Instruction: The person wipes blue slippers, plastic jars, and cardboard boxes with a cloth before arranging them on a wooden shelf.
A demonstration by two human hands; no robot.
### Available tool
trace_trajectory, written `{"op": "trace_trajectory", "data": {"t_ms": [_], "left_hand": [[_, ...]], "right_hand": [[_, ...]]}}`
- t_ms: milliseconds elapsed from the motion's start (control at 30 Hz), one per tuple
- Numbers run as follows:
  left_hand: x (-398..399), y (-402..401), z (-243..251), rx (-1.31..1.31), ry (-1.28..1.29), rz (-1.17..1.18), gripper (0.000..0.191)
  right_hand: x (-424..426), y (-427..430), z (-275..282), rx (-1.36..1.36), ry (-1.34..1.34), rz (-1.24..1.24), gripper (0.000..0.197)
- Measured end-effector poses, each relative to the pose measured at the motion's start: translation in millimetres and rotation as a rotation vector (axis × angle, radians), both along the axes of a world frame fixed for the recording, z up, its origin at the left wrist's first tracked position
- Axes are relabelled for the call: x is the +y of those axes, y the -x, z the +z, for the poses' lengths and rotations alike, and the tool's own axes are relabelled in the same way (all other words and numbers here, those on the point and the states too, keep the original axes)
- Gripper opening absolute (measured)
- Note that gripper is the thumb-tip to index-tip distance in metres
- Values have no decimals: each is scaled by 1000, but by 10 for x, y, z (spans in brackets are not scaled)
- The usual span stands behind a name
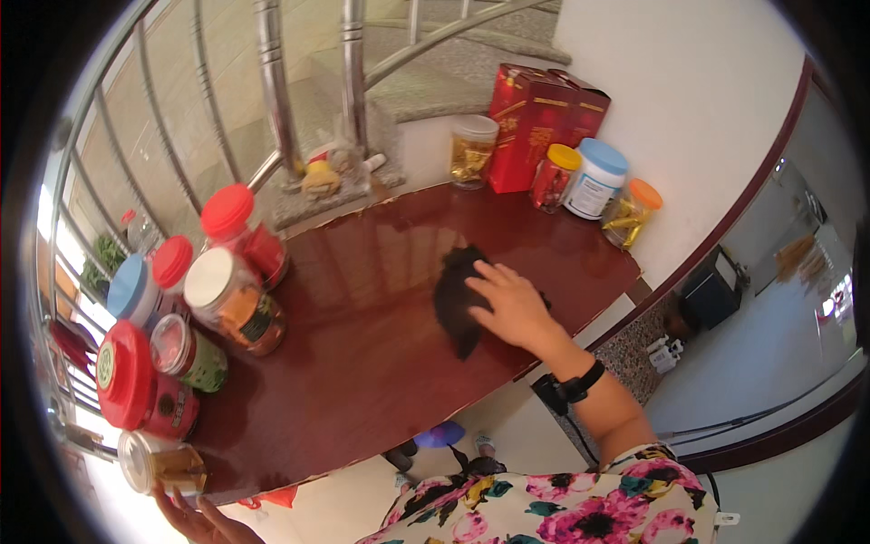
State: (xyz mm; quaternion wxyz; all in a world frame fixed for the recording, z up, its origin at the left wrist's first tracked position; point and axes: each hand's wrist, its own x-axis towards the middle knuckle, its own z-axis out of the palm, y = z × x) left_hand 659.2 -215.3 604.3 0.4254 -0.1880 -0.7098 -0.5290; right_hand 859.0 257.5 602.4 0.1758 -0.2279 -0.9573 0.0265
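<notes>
My right hand (514, 307) presses a dark, crumpled cloth (457, 299) against the glossy reddish-brown tabletop (353, 340). Its fingers are spread over the cloth, and the palm hides part of it. A black band circles the right wrist. At the lower left, my left hand (204, 520) has its fingers apart beside a clear plastic jar (163, 464) with yellowish-brown contents. The fingertips reach the jar's lower side; whether they touch it I cannot tell. Just behind that jar stands a large red-lidded jar (143, 381).
More lidded jars line the left end, including a white-lidded one (234, 299) and a green-patterned one (189, 353). At the far right end are red gift boxes (537, 129), a blue-lidded white tub (596, 180) and several jars. A metal railing (275, 81) and a wall (673, 115) border the table.
</notes>
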Motion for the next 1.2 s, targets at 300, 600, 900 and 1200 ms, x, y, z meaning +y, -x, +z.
{"op": "trace_trajectory", "data": {"t_ms": [300,600,900,1200], "left_hand": [[1939,-597,782,-203,403,-665,59],[5380,-909,554,-118,614,-1132,91],[6879,-1486,521,-426,402,-830,99],[6388,-964,392,-379,457,-1073,86]], "right_hand": [[1381,-1262,58,110,2,-273,46],[1497,-1393,60,257,-16,-111,45],[1547,-1455,49,226,45,-104,45],[1546,-1369,26,286,83,-80,41]]}}
